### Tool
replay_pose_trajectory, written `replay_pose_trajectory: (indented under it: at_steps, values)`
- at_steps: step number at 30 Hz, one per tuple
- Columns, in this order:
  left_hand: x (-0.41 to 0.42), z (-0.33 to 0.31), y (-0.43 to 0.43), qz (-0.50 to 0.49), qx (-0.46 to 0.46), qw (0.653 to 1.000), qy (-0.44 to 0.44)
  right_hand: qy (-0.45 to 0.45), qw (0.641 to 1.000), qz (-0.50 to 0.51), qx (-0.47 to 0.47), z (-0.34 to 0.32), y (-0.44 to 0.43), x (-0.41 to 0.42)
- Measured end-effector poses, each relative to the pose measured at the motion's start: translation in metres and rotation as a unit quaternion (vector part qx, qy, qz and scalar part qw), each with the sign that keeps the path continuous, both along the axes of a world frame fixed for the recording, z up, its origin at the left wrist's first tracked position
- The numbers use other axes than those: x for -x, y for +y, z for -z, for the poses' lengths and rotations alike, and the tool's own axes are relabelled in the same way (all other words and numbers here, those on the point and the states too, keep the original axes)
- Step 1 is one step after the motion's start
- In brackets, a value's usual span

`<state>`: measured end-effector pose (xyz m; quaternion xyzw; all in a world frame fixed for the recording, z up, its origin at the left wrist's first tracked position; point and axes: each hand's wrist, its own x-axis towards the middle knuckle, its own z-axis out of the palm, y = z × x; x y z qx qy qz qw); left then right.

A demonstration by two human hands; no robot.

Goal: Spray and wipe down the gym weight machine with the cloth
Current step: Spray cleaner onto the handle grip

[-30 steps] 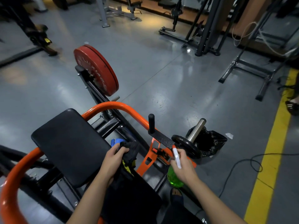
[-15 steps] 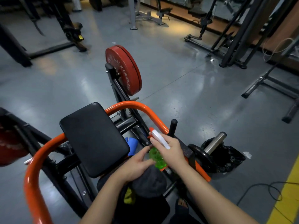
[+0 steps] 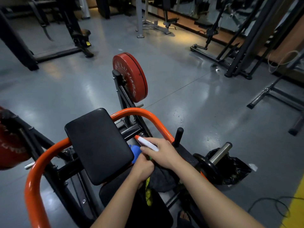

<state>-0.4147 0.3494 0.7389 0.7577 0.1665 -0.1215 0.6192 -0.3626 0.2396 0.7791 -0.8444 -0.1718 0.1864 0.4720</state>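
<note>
Right hand (image 3: 162,153) gripped the light, probably slick spray bottle (image 3: 147,143) by its neck; left hand (image 3: 142,168) clutched the soft, limp cloth (image 3: 162,179), bunched.

Pad (image 3: 98,145) at centre; weight plate (image 3: 131,76) behind it at 1 o'clock; spray bottle (image 3: 147,143) beside it at 3 o'clock, cloth (image 3: 161,178) at 4 o'clock; bag (image 3: 230,170) beyond them.

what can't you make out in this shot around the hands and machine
Head view:
The spray bottle with white nozzle and orange tip: the right hand gripping it hides nearly all its green body.
The dark grey cloth: the left hand holding it covers its upper end.
The blue object: half hidden by the black padded rest and both hands; unidentifiable.
The red weight plate at the left edge: blurred, cut off.
</note>
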Motion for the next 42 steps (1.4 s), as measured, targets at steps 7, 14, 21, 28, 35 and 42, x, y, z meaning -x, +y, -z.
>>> replay_pose_trajectory:
  at_steps: [7, 14, 21, 28, 35, 42]
  values:
    - [-0.015, -0.006, 0.007, -0.074, 0.136, 0.988, -0.026, 0.087, 0.996, -0.028, 0.019, -0.028, -0.039, -0.009]
    - [-0.031, -0.005, 0.01, -0.108, 0.142, 0.983, -0.043, 0.139, 0.99, 0.016, 0.019, -0.006, -0.058, 0.006]
    - [-0.032, 0.013, 0.003, -0.147, 0.178, 0.973, -0.029, 0.097, 0.982, 0.156, -0.036, 0.014, -0.066, 0.012]
    - [-0.041, 0.021, -0.014, -0.16, 0.154, 0.975, -0.029, 0.028, 0.967, 0.245, -0.064, 0.057, -0.093, 0.013]
    - [-0.057, 0.026, -0.021, -0.243, 0.151, 0.957, -0.056, -0.01, 0.933, 0.351, -0.079, 0.066, -0.123, 0.013]
    - [-0.075, 0.015, -0.033, -0.242, 0.2, 0.948, -0.057, -0.098, 0.921, 0.372, -0.062, 0.043, -0.143, -0.005]
